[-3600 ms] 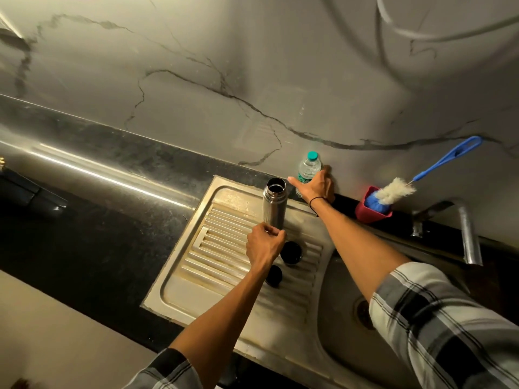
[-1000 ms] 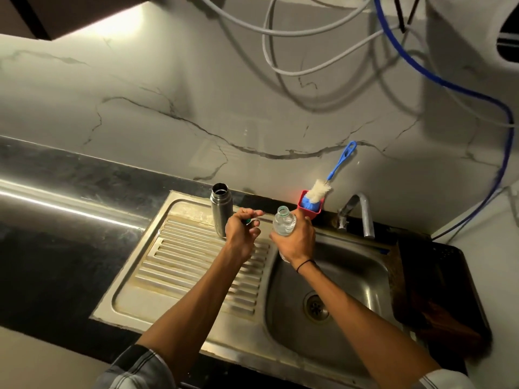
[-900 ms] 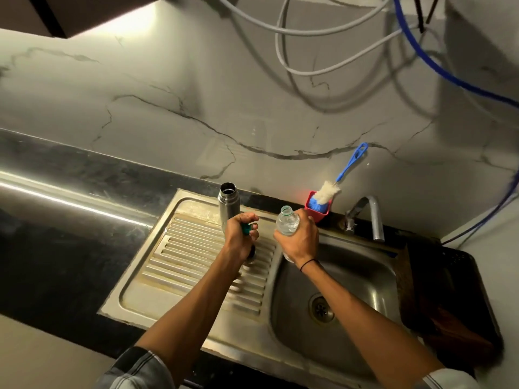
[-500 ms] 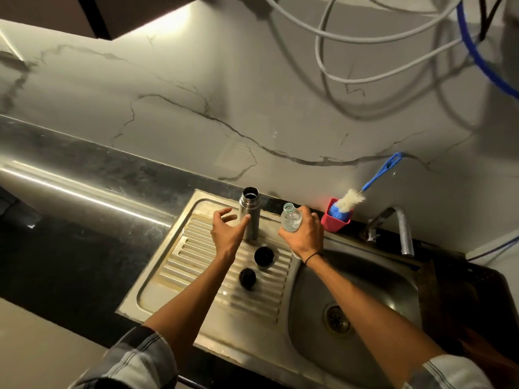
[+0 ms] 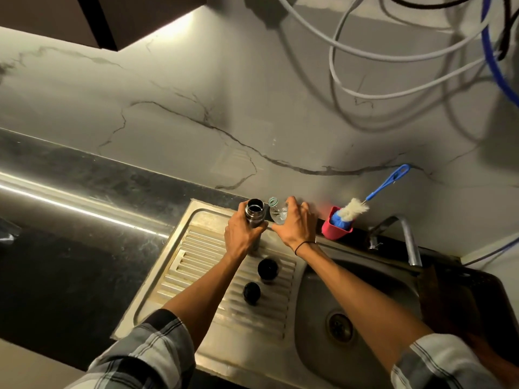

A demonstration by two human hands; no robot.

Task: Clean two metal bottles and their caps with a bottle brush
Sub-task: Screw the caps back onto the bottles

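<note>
At the far left the dark surface (image 5: 70, 262) is running back to the wall, with the steel drainboard (image 5: 202, 265) lying beside it. On the drainboard's far end the left hand (image 5: 241, 237) is wrapping its fingers around the metal bottle (image 5: 254, 213), which is standing upright with its mouth open. Just to the right, almost touching it, the right hand (image 5: 295, 224) is clenching a small clear plastic bottle (image 5: 276, 213), uncapped and leaning toward the metal one, seemingly about to pour into it. Nearer the person, two dark caps (image 5: 268, 270) are sitting apart on the ribs. Only one metal bottle is showing; where the second is cannot be told. Further right the bottle brush (image 5: 354, 210) is resting untouched in a red holder (image 5: 334, 231), beside the tap (image 5: 407, 237) above the sink (image 5: 314, 318). Judging from this, the task is barely starting: caps off, no scrubbing yet, with both bottles and caps remaining.
</note>
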